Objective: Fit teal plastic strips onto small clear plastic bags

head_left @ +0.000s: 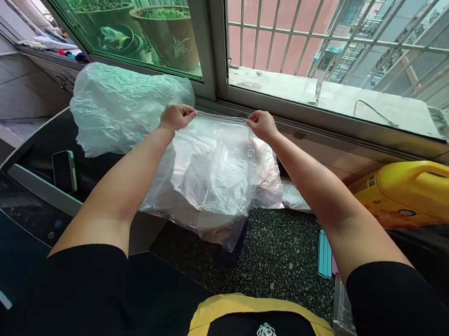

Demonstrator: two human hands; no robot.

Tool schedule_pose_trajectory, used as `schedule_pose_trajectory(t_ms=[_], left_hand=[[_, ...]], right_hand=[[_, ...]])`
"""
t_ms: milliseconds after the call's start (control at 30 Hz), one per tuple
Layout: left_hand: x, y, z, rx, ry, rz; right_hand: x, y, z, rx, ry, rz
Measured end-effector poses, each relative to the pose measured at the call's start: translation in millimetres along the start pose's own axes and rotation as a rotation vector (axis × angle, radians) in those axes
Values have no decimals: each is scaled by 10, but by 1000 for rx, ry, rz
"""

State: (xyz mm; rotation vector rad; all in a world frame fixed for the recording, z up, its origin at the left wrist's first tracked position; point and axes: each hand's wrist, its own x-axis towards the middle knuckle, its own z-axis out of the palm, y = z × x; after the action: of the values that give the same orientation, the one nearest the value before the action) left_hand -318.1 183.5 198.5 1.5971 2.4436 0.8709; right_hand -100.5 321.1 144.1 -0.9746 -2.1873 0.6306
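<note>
Pinching with fingers of left hand (177, 117) and right hand (262, 125), clamped on top edge of clear bag (210, 174), twelve o'clock. Apparently holding mouth taut; next, probably needing even tension. Counting one held bag, one puffy bag (116, 109) at ten, one phone (61, 171) at nine, one yellow jug (397, 194) at three.

Yellow jug (412, 196), phone (64, 171) on black surface (97, 171), potted plants (167, 31)
</note>
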Motion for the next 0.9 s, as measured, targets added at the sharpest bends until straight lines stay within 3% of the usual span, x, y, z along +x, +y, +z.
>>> schedule_pose_trajectory(t_ms=[233, 367, 467, 533, 567, 633, 667, 767, 833, 900], left_hand=[[5, -12, 81, 226, -47, -95], [-115, 22, -27, 269, 26, -100], [-279, 88, -191, 267, 78, -82], [-399, 147, -293, 265, 90, -56], [-454, 183, -331, 265, 94, -37], [-546, 282, -367, 254, 111, 7], [-583, 350, -363, 241, 120, 30], [-677, 653, -271, 175, 119, 127], [-755, 934, -162, 132, 90, 207], [-868, 1254, -41, 95, 56, 290]], right_hand=[[-7, 289, 90, -29, -14, -32], [-240, 335, -96, -38, 77, -33], [-907, 259, -303, -13, 338, 13], [-1599, 201, -349, 34, 506, 64], [-1981, 181, -322, 38, 513, 82], [-2716, 156, -166, 18, 278, 83], [-3030, 148, -48, 3, 68, 74], [-3614, 119, 340, -142, -479, 44], [-3723, 97, 526, -268, -619, 23], [-3709, 85, 606, -346, -651, 2]])
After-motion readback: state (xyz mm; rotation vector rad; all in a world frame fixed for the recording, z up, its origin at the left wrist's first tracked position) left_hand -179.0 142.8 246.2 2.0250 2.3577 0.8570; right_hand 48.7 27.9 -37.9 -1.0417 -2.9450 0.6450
